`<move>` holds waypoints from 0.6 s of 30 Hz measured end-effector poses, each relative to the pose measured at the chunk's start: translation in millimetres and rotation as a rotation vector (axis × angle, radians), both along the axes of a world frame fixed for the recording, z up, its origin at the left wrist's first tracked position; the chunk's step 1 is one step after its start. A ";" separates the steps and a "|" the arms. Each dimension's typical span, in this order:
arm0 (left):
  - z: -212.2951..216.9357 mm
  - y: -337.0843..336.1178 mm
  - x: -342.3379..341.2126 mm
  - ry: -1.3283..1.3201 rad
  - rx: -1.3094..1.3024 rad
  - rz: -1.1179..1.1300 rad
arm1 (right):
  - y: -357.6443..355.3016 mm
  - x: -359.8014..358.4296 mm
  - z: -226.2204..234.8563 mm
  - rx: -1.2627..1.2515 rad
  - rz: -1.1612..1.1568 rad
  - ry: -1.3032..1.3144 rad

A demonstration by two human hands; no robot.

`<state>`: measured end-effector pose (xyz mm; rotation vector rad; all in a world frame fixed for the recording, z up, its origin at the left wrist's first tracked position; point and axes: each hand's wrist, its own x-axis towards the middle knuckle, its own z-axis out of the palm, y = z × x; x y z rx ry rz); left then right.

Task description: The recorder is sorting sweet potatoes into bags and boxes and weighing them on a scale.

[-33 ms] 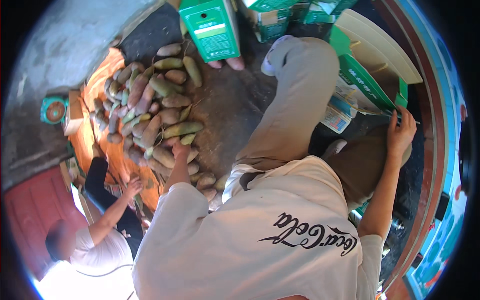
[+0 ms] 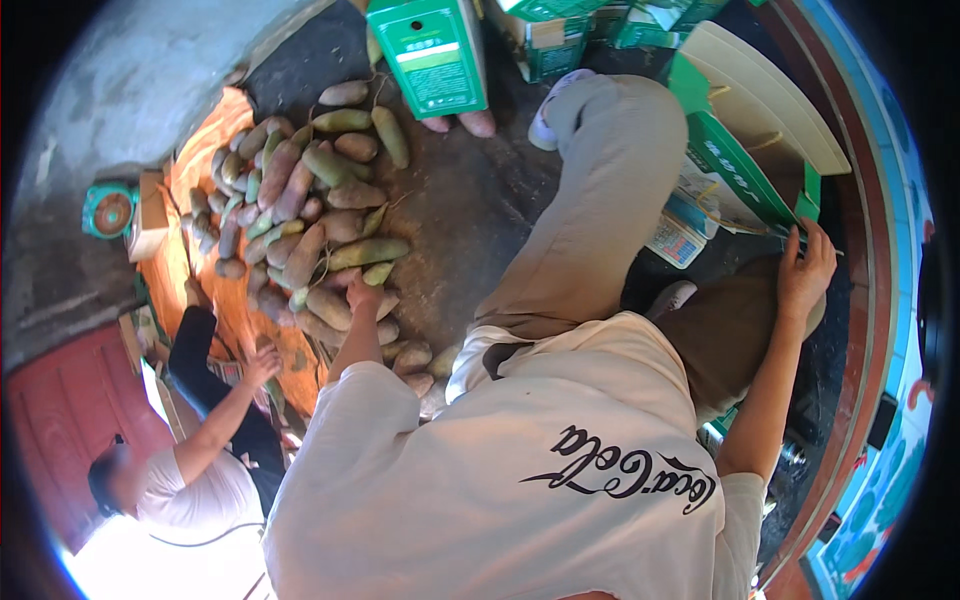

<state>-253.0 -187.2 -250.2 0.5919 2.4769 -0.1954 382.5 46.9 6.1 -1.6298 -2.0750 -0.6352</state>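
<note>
My left hand [image 2: 365,293] reaches into a heap of long radishes [image 2: 303,260], green and reddish-brown, on the left. Its fingers curl over a radish at the near right of the heap, and partly hide it. On the far right, my right hand [image 2: 808,268] pinches the near edge of an open green carton [image 2: 735,162]. The carton lies tilted with its pale inner flap folded out. A thin dark strip shows by those fingertips.
A green carton [image 2: 432,62] stands upright beyond the heap, with two radishes at its base. More green cartons [image 2: 555,45] sit at the far side. Under the radishes spreads an orange sheet [image 2: 165,272]. A green dial scale [image 2: 110,210] and another person [image 2: 195,490] are on the left.
The whole view has shifted slightly. Both my hands stay at the same places, the left on the heap and the right at the carton's edge.
</note>
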 end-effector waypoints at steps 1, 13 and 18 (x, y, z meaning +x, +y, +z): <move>3.8 2.6 6.4 -0.001 -0.006 0.017 | -0.6 0.3 1.5 -0.015 0.001 -0.004; 39.7 -8.4 -6.9 0.348 -0.012 0.099 | 5.6 3.9 -5.3 -0.041 0.000 -0.063; 42.5 -24.4 -14.8 0.260 -0.105 0.166 | 5.7 3.3 -5.1 -0.050 0.003 -0.061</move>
